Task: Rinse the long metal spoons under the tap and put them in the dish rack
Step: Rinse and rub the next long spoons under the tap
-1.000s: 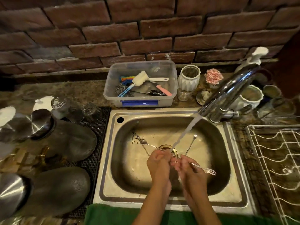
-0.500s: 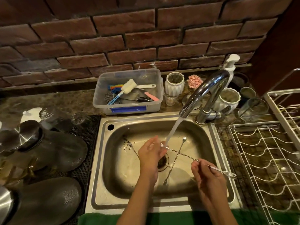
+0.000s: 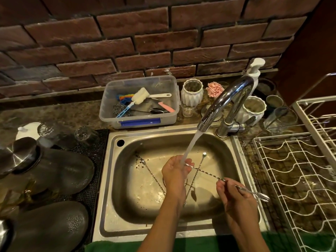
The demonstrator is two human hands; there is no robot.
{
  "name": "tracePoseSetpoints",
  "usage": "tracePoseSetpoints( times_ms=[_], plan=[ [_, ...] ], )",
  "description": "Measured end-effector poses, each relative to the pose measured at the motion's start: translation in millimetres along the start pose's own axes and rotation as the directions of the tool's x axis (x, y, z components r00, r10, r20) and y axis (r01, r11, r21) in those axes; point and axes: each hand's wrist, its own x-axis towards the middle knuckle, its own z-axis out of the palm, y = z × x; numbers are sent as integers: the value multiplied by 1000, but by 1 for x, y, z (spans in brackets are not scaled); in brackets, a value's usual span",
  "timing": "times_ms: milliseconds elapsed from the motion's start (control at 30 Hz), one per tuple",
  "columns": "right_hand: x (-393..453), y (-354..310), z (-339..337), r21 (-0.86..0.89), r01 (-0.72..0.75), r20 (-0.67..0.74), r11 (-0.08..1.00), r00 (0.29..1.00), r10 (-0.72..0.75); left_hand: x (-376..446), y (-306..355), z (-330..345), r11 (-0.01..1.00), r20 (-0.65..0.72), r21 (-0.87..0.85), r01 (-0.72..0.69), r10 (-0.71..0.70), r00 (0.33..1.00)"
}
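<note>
Spoon [image 3: 207,172] between both hands; perhaps two more in sink [image 3: 241,180].

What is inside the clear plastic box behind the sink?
The box holds a white sponge brush, a blue-handled brush, a steel scourer, a pink tool and something multicoloured. What lies underneath them is covered.
</note>
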Motion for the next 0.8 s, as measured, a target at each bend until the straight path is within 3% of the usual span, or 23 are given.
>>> tracePoseSetpoints(
  times_ms=[133,500,700,800],
  plan=[
    [1,1,-2,23,4,3,1000,1000,-4,2,-1,2,1000,-36,15,5,-4,999],
    [0,-2,0,121,-21,96,992,995,9,7,6,7,979,205,-167,120,-84,975],
    [-4,-3,2,103,-13,114,995,993,1,5,3,6,968,166,-243,62,-21,986],
    [-8,-4,4,103,2,104,995,994,-12,5,4,5,951,197,-283,124,-69,978]
  ],
)
